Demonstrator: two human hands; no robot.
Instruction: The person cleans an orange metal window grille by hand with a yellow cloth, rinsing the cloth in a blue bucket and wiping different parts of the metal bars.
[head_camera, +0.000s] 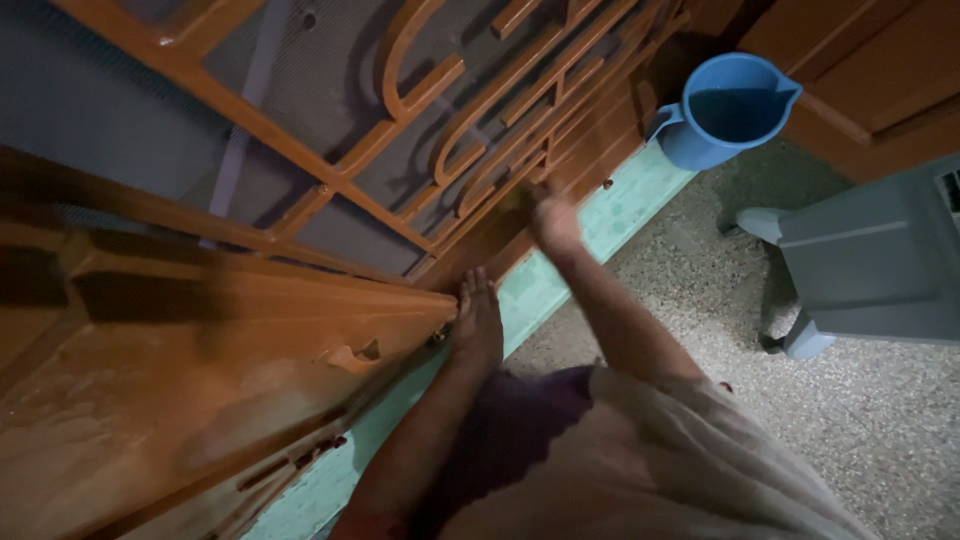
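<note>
Woodwork fills the left of the view: an orange-brown wooden door standing open on its edge, and beyond it a screen door of the same colour with curved wooden bars over grey mesh. The left hand lies flat against the lower corner of the wooden door, fingers together and stretched upward, touching the wood where it meets the frame; it holds nothing. The right hand is higher up, pressed to the bottom rail of the screen door. It is blurred, so I cannot tell how its fingers are set or whether something small, perhaps a cloth, sits under the palm. Both forearms run down toward the lower middle of the view, over a purple garment and a pale cloth on the person's lap.

Below the doors runs a pale green sill, just beside both hands. A blue plastic jug with a spout stands at the far end of the sill, well apart from the right hand. On the speckled floor to the right stands a grey plastic stool.
</note>
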